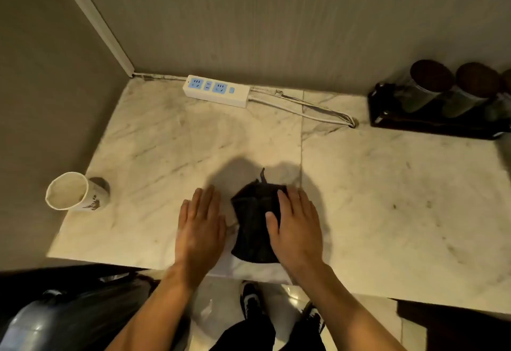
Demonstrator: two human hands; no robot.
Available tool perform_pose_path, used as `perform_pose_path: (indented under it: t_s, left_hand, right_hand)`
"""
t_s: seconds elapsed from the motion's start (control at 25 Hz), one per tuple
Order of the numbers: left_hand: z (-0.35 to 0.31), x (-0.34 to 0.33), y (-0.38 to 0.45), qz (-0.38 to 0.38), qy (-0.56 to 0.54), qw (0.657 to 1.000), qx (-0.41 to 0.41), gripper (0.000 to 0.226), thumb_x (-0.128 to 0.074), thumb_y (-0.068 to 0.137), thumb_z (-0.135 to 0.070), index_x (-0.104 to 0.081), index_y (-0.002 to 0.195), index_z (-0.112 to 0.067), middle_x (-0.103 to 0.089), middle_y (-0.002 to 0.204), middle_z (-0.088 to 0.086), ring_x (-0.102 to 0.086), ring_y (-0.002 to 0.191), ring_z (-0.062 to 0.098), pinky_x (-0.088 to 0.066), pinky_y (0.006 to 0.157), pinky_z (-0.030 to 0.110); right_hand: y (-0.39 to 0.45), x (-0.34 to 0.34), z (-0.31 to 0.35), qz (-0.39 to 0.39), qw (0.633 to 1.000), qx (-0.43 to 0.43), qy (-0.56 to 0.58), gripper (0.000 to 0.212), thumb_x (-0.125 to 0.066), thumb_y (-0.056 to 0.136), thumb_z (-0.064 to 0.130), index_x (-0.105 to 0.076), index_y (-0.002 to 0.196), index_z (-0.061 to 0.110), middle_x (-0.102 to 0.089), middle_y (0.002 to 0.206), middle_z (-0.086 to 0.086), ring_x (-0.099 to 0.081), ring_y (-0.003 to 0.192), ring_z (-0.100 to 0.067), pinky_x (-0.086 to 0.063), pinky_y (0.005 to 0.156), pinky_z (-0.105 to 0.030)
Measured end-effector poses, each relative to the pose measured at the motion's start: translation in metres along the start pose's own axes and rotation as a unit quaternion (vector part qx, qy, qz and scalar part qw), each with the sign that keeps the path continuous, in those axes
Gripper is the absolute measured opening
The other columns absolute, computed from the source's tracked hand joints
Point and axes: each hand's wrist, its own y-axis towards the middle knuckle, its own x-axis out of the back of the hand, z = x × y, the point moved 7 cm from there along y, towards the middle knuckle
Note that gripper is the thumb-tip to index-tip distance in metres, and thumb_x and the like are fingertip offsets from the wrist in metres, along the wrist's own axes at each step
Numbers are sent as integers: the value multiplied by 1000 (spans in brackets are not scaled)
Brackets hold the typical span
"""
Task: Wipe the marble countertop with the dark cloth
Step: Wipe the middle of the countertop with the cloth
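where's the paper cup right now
In the head view, the paper cup lies tipped on its side at the countertop's left edge, left of the left hand, well apart from the dark cloth.

The flat right hand [296, 229] covers the right part of the crumpled dark cloth [253, 226], so the cloth's outline there is hidden. The left hand [200, 226] is slightly blurred along its outer edge. On the right, the black tray of dark cylindrical jars [431, 118] is cut off by the frame, and how many jars it holds cannot be told. At the lower left, a shiny black plastic bag [69, 314], perhaps a bin liner, runs out of view.
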Motion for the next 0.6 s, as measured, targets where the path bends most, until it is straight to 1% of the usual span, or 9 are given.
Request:
perform_pose_path:
  t_s: [0.04, 0.12, 0.24, 0.32, 0.48, 0.6]
  left_hand:
    - [1, -4, 0, 8, -4, 1000, 4, 52, -32, 95, -31, -47, 137, -4, -46, 144, 18, -39, 136, 36, -32, 108, 53]
    - [0, -13, -2, 6, -10, 1000, 4, 52, -37, 95, -31, -42, 141, -7, -42, 148, 15, -34, 139, 33, -29, 111, 52]
    - [-3, -26, -8, 7, -25, 1000, 12, 51, -38, 96, -29, -39, 143, -10, -38, 152, 11, -26, 143, 28, -23, 115, 50]
    - [-2, -28, -7, 5, -14, 1000, 20, 52, -36, 95, -29, -39, 144, -9, -36, 152, 11, -24, 144, 28, -21, 116, 49]
    - [-4, -31, -7, 10, 7, 1000, 21, 55, -33, 95, -32, -36, 145, -9, -33, 154, 11, -21, 145, 27, -16, 117, 47]
    - [-6, -30, -7, 7, 7, 1000, 25, 55, -34, 94, -30, -39, 143, -6, -37, 152, 13, -24, 144, 29, -19, 116, 48]
  right_hand:
    - [1, -5, 7, 10, 1000, -4, 4, 59, -30, 93, 45, -49, 136, 9, -47, 144, -16, -39, 135, -34, -35, 109, -49]
    - [2, -14, 22, 3, 1000, -2, -3, 62, -28, 92, 47, -44, 140, 10, -43, 147, -16, -34, 138, -34, -30, 112, -50]
    - [2, -33, 31, 26, 1000, -13, 10, 68, -22, 92, 50, -31, 147, 12, -29, 155, -13, -20, 144, -31, -13, 116, -46]
    - [1, -40, 28, 23, 999, -23, 9, 69, -22, 92, 52, -24, 150, 14, -22, 158, -11, -12, 146, -29, -5, 117, -44]
    - [-4, -46, 29, 9, 1000, -23, -1, 74, -27, 91, 61, -15, 152, 20, -15, 160, -8, -5, 147, -26, -1, 118, -45]
    - [-8, -43, 26, 1, 1000, -12, -23, 78, -34, 87, 66, -21, 151, 23, -20, 159, -9, -9, 147, -28, -6, 117, -47]
